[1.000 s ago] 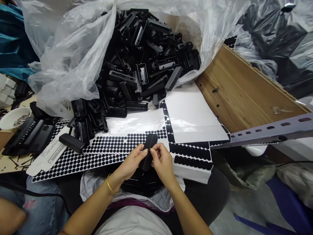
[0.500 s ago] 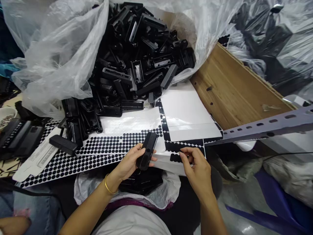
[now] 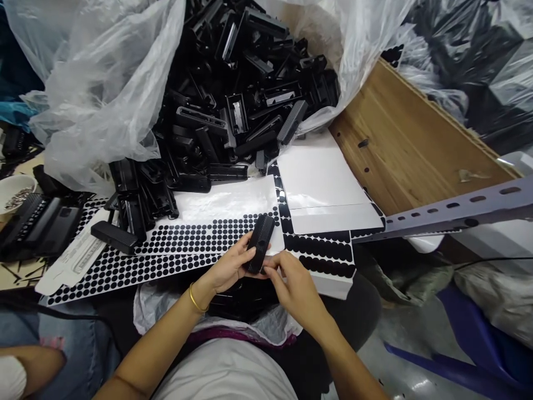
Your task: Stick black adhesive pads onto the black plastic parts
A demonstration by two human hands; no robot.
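Note:
My left hand (image 3: 229, 268) grips a long black plastic piece (image 3: 262, 240) with a ribbed face and a small round recess. The piece is tilted, its far end pointing up and slightly right. At its near end is my right hand (image 3: 297, 283), thumb and forefinger pinched together; whatever they hold is too small or hidden to make out. Sheets of round black stickers (image 3: 183, 236) lie beyond my left hand. To the right are more black dot rows (image 3: 320, 247), partly under a white sheet (image 3: 328, 178).
A large heap of black plastic pieces (image 3: 237, 114) spills from a clear plastic bag (image 3: 104, 89). On the right stand a wooden panel (image 3: 428, 150) and a slotted metal rail (image 3: 449, 208). A bowl of small parts (image 3: 16, 194) and another person's arm (image 3: 39, 366) are at left.
My right hand has moved left from the dot rows to the near end of the black piece. My left hand has shifted slightly right and up with the piece; the view has moved a little.

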